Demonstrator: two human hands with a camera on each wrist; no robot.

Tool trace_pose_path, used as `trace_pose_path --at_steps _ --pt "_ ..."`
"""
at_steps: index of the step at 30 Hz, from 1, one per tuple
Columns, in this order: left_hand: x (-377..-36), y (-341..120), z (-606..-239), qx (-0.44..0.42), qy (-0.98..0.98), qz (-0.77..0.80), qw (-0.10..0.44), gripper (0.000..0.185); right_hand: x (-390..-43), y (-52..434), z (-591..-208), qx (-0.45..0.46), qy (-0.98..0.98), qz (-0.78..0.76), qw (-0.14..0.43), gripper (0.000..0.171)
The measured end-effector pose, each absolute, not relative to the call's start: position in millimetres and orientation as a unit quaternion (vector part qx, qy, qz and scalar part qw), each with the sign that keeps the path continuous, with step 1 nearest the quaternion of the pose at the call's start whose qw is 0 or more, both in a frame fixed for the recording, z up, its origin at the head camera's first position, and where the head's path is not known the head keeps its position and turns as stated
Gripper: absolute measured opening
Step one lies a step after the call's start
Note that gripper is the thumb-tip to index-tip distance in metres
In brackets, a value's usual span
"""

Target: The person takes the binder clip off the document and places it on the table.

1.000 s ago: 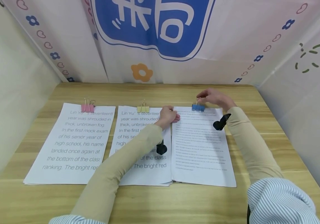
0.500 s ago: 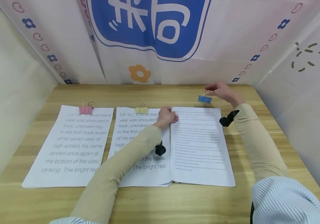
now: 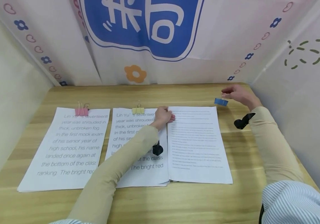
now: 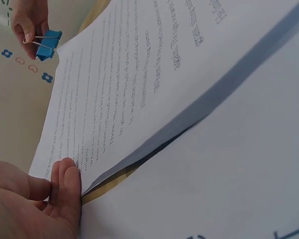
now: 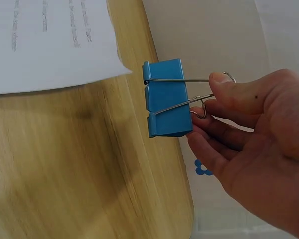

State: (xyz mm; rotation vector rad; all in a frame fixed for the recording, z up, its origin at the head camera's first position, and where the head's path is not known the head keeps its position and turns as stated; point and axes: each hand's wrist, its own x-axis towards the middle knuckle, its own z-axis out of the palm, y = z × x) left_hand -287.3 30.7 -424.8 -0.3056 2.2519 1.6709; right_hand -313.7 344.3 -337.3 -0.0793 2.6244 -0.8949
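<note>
The small-print stack (image 3: 197,143), now freed of its clip, is pinned at its upper left corner by the curled fingers of the left hand (image 3: 164,115), while the blue binder clip (image 3: 220,101), pulled off and carried rightward, is pinched by its wire handles in the right hand (image 3: 239,95) above the table (image 3: 238,146) near the far right corner.

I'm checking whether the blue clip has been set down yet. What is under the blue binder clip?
Bare wooden table lies below the blue binder clip, which the right hand pinches by its wire handles beyond the right paper stack's corner. Whether it touches the wood is unclear.
</note>
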Motion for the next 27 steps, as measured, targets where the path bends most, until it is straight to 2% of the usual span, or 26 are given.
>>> trace_pose_path --at_steps 12,27 --pt "-286.5 30.1 -426.6 -0.109 0.781 0.593 0.16 0.042 -307.2 366.8 -354.0 -0.031 0.933 -0.302 0.195 0.05" --pt "-290.1 31.5 -428.0 -0.117 0.784 0.588 0.161 0.041 -307.4 372.1 -372.6 -0.02 0.922 -0.317 0.223 0.05"
